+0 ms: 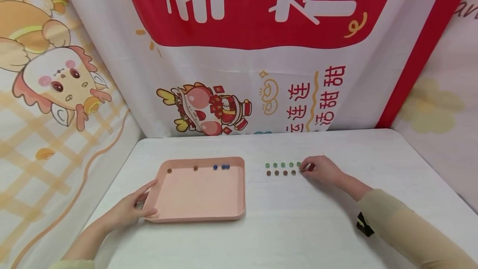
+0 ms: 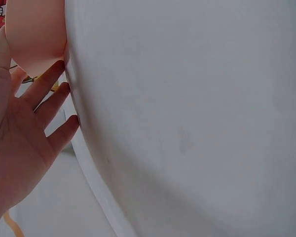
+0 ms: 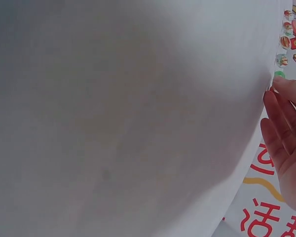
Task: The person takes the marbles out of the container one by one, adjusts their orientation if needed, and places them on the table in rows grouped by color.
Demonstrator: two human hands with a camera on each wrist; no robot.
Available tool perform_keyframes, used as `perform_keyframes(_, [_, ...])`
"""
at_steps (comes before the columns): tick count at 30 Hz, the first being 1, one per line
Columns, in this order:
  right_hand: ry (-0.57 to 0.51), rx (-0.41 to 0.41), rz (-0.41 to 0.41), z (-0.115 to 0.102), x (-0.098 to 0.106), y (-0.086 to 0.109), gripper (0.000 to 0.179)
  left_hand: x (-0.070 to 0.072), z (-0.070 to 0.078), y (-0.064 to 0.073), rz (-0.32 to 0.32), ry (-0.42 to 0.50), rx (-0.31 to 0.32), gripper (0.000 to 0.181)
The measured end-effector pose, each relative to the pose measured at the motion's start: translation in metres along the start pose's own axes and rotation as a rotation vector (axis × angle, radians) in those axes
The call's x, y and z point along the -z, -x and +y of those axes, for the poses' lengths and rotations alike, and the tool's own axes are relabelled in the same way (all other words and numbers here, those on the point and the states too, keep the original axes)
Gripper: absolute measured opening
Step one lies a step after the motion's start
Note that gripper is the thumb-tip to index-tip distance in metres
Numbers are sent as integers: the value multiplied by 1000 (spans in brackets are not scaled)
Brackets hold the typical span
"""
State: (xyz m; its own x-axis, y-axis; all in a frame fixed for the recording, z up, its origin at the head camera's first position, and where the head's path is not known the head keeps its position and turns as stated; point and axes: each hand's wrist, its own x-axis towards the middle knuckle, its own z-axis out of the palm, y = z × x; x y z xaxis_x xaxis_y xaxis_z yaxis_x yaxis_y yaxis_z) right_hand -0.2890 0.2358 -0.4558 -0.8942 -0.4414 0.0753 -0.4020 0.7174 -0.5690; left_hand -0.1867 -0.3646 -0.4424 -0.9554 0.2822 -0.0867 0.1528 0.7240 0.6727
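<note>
A printed banner closes off the far side of the white table, with patterned panels at left and right. Open tabletop extends from the marble rows to the right edge and along the near side; the tray lies towards the left edge.

The left hand is spread, thumb at the tray's near left corner and fingers extended along its left wall. Inside, along the far wall, lie two brown marbles, apart, and three blue marbles, two of them close together.

The right hand pinches a brown marble between thumb and fingertip, at the right end of a row of four other brown marbles. Just beyond stands a parallel row of five green marbles. Whether the pinched marble touches the table cannot be told.
</note>
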Motion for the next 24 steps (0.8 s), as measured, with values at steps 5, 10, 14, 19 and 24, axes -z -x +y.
perform_keyframes(5, [24,12,1,1,-3,-2,14,0,0,0,0,9,1,94])
perform_keyframes(10, [30,18,4,0,-4,-2,14,0,0,1,3,1,5,94])
perform_keyframes(14, [33,33,4,-1,-4,-1,15,0,-1,1,6,-7,4,95])
perform_keyframes(19, [38,34,8,-1,-4,-1,15,0,0,1,8,-11,-13,94])
perform_keyframes(24, [31,-11,-2,-4,-2,0,21,0,2,2,8,-10,2,94])
